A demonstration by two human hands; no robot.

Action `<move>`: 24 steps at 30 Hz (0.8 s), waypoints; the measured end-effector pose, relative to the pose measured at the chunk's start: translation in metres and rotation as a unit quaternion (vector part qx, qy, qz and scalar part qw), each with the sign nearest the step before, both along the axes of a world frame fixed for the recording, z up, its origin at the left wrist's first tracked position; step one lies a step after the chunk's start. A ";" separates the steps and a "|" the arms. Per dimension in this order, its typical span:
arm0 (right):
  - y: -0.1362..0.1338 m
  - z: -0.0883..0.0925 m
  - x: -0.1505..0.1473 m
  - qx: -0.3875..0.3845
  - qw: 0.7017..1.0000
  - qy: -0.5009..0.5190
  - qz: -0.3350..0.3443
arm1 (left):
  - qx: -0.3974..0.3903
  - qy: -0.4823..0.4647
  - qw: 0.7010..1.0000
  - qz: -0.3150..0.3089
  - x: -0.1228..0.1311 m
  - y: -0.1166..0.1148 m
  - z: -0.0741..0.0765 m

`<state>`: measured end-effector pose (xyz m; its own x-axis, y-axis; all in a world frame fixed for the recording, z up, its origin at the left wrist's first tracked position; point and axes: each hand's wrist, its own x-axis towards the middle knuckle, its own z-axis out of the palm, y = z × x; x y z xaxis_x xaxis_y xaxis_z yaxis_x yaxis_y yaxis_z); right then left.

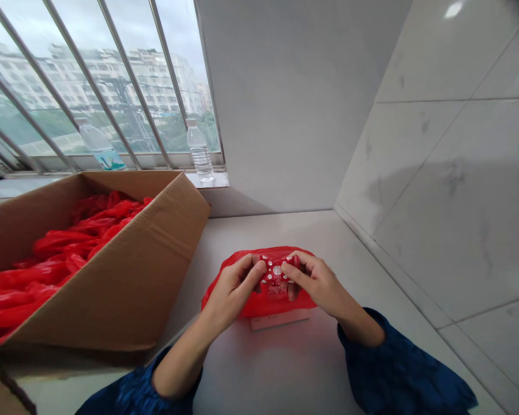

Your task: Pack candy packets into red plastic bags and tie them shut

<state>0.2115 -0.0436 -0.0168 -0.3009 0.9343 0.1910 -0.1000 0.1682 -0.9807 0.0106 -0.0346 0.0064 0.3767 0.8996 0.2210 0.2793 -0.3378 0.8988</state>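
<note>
A small red packet (277,278) with white dots and a round white emblem is pinched between my two hands. My left hand (232,283) grips its left end, thumb on top and fingers curled behind. At the opposite end, my right hand (316,281) is closed on the packet in the same way. Directly beneath lies a red plastic bag (263,306), spread on the white surface. From under the bag's near edge pokes a flat pale strip (281,320), mostly covered, so its kind is unclear.
On the left stands a large open cardboard box (164,248) full of red plastic bags (60,253). Behind it, a clear bottle (200,153) and a labelled bottle (101,144) stand by the barred window. A tiled wall (450,190) bounds the white tabletop (259,369) on the right.
</note>
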 end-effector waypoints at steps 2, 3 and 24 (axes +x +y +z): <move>-0.001 0.000 -0.001 -0.003 1.000 -0.001 0.009 | 0.000 -0.003 1.000 0.004 0.001 -0.001 -0.001; -0.001 0.000 -0.001 -0.004 1.000 -0.003 0.012 | 0.000 -0.005 1.000 0.007 0.001 -0.001 -0.001; -0.001 -0.001 -0.001 -0.010 0.999 0.016 0.037 | -0.030 -0.035 0.999 0.001 0.002 -0.001 0.002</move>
<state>0.2106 -0.0447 -0.0176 -0.3631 0.9138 0.1823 -0.1428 0.1387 -0.9800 0.0131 -0.0356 0.0081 0.3600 0.9130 0.1920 0.2149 -0.2814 0.9352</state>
